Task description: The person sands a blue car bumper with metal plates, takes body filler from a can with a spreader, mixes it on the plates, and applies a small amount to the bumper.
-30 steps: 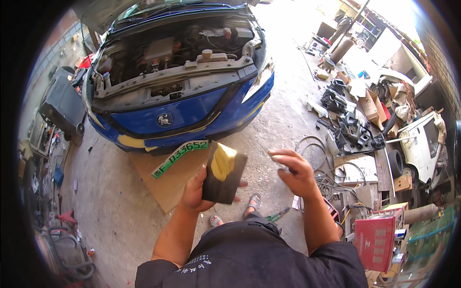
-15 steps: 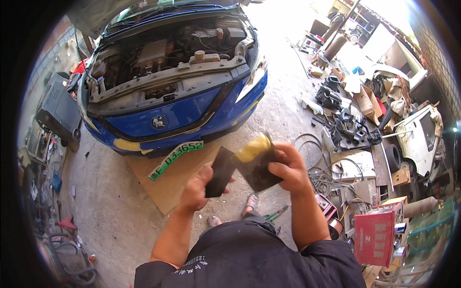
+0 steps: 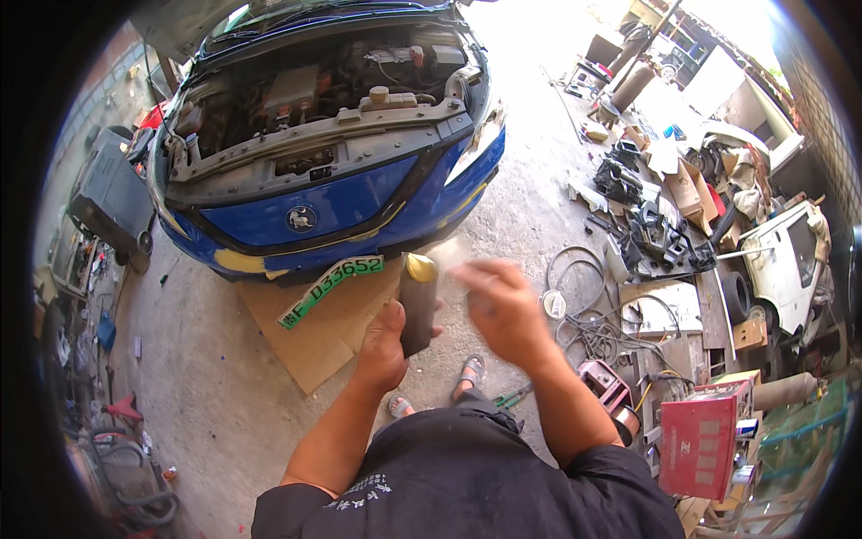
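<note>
Before one blue car (image 3: 341, 207): left hand (image 3: 384, 346) fingers grip one dark board (image 3: 417, 305); right hand (image 3: 503, 301) blurred, fingers' state unclear.

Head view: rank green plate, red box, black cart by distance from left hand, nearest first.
From the left hand:
1. Green plate, just left, on the cardboard.
2. Black cart, far left, beside the car.
3. Red box, far right, low.
</note>
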The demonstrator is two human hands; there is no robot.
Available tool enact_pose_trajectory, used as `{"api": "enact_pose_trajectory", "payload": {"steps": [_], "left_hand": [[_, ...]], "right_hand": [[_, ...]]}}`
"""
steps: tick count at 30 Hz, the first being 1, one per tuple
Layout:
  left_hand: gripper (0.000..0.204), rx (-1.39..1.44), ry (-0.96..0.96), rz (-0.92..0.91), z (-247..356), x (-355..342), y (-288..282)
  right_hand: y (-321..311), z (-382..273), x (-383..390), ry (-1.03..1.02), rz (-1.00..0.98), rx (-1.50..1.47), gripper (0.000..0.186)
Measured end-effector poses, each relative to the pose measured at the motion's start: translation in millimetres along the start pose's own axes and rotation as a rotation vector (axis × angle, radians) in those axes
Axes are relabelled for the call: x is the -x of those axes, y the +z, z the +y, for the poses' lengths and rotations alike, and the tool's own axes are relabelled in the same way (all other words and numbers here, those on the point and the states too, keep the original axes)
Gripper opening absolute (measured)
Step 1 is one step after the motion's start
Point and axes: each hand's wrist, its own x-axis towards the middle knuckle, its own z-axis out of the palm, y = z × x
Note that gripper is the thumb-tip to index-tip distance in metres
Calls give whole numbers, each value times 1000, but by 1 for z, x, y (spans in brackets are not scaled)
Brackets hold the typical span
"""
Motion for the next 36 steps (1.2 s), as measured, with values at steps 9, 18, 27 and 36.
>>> {"api": "enact_pose_trajectory", "payload": {"steps": [9, 18, 27, 36], "left_hand": [[51, -351, 276, 208, -12, -5, 8], [71, 502, -369, -416, 41, 7, -2], [71, 325, -187, -291, 41, 2, 10], [64, -602, 270, -114, 1, -3, 9]], "right_hand": [[3, -14, -7, -23, -19, -182, 45], [-40, -14, -11, -270, -124, -180, 53], [-31, 37, 48, 410, 106, -1009, 45], [5, 20, 30, 684, -79, -1343, 48]]}}
